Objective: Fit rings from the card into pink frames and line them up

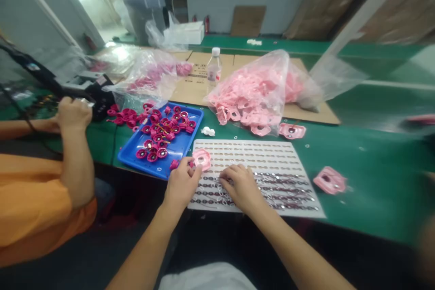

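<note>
My left hand point(183, 183) is closed on a light pink plastic shell point(202, 159) with a hole in its middle, held over the left edge of a white slotted board point(285, 149). A magenta round part point(174, 164) shows beside these fingers; whether they touch it I cannot tell. Over the board's middle, my right hand point(241, 186) has thumb and fingers pinched together at the rows of small dark parts point(288, 188). What sits between those fingertips is too small to make out. Small white rings lie among the dark parts. The upper rows show bare slots.
Left of the board is a blue tray point(134, 156) of magenta round parts. Behind stand a bag of pink shells point(253, 88) and a bottle point(214, 68). Loose pink shells point(329, 180) lie to the right. A co-worker's hand point(74, 113) works at far left.
</note>
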Available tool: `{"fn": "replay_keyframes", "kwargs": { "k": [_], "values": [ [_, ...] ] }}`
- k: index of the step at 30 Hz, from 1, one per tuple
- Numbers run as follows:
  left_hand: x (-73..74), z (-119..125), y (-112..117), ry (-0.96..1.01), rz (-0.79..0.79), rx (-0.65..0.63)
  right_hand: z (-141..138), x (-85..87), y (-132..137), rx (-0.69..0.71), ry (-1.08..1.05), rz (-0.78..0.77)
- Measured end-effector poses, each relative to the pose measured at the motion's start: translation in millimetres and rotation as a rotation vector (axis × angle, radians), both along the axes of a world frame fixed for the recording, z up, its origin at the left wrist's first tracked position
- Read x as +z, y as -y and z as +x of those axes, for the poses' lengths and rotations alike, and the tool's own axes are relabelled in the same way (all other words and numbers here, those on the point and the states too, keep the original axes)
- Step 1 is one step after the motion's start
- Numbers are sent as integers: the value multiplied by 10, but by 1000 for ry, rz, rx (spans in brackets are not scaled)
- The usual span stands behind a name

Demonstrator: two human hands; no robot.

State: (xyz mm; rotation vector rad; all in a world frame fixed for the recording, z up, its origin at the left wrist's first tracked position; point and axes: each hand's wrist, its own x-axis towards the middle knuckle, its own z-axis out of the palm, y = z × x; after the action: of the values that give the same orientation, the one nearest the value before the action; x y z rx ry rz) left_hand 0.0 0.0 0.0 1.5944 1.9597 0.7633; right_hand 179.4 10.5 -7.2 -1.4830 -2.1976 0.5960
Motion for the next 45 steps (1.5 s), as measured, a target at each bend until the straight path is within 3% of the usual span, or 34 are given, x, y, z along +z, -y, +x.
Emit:
{"fn": "replay_keyframes", "kwargs": {
  "k": [3,8,13,18,22,34,37,40,42,45],
  "values": [
    [91,56,44,12,103,-57,55,135,31,-31,-122,-55],
    [266,271,170,256,162,-271,64,399,200,-90,-445,-210],
    [362,402,249,438,128,-299,10,441,325,-127,-619,-345],
    [343,415,265,470,124,-308,20,352,329,-203,-650,-410],
    [314,438,234,429,185,-350,82,342,311,-179,-609,-459],
    [345,541,142,494,102,-321,110,579,414,-295,-567,-262],
    [315,570,144,538,71,-326,82,589,426,-295,-640,-279],
    [221,601,142,608,-36,-397,24,590,448,-236,-883,-427],
    [157,593,123,501,-46,-458,-4,588,466,-217,-1076,-532],
    [121,472,20,103,101,-457,17,562,486,-261,-1195,-545]
  ]
}}
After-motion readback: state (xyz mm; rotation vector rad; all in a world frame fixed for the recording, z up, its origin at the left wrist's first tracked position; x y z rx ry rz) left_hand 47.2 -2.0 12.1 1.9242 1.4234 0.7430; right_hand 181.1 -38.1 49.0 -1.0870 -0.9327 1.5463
